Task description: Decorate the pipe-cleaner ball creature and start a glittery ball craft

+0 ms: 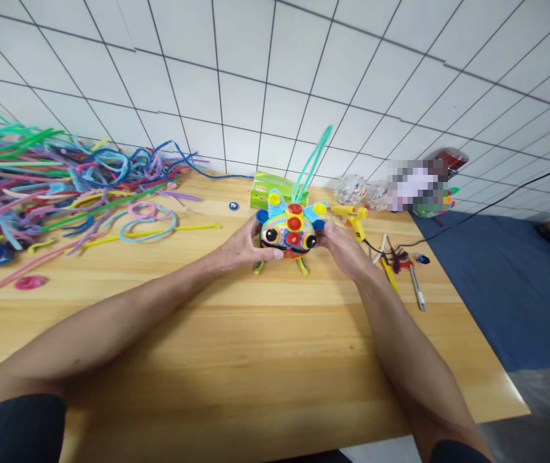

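A colourful craft creature (288,226) with black eyes, red and yellow discs, light-blue ears and short legs is held over the wooden table (236,360). My left hand (243,247) grips its left side, the thumb lying across the lower front. On the opposite side, my right hand (340,245) has its fingers curled around the edge near a dark-blue piece. A teal fuzzy loop (314,161) rises above the creature's head. Behind it stands a green tissue pack (261,188), partly covered. The fingertips behind the creature are hidden.
A big heap of pipe cleaners (58,186) spreads over the left side. To the right lie a yellow glue gun (356,220) with a black cord, a pen (417,288) and small scraps. A tiled wall (246,96) borders the back; a blue button (233,206) lies near it.
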{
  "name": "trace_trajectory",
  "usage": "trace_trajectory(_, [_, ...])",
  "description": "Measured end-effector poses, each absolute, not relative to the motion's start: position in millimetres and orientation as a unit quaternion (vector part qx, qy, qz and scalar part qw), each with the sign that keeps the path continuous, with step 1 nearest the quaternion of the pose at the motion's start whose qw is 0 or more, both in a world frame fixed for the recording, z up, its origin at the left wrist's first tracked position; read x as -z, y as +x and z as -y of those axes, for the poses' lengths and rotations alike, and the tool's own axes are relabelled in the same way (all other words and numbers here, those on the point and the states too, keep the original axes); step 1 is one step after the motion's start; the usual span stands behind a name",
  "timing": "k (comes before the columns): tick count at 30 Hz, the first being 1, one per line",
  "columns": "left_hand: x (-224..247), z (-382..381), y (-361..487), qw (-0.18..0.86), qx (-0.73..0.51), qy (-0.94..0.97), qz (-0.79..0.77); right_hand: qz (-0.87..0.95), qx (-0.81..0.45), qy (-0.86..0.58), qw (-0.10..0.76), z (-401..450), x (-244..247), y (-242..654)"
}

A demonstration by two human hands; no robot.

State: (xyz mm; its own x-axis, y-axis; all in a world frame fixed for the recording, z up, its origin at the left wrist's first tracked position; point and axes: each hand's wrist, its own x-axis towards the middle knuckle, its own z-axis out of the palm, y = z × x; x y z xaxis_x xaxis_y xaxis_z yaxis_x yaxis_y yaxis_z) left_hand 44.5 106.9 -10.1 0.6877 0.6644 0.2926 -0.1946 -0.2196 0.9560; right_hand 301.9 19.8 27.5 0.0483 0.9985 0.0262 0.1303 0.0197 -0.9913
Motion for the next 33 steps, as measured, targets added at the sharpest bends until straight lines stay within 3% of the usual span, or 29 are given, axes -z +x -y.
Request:
trace_trajectory(7, [4, -108, 44, 0.614, -0.354, 0.686, -0.165, 0.532, -0.423, -0.513, 0.525, -20, -29, 298])
trace_trajectory(19, [4, -106, 44, 0.613, -0.335, 0.691, -0.185, 0.548, -0.377, -0.544, 0.512, -23, -28, 302])
trace_trajectory(28, [2, -101, 47, 0.618, -0.318, 0.69, -0.201, 0.59, -0.151, -0.581, 0.54, -18, -97, 296])
trace_trajectory(33, [-2, -98, 47, 0.628, -0.31, 0.689, -0.184, 0.607, -0.12, -0.566, 0.545, -48, -126, 289])
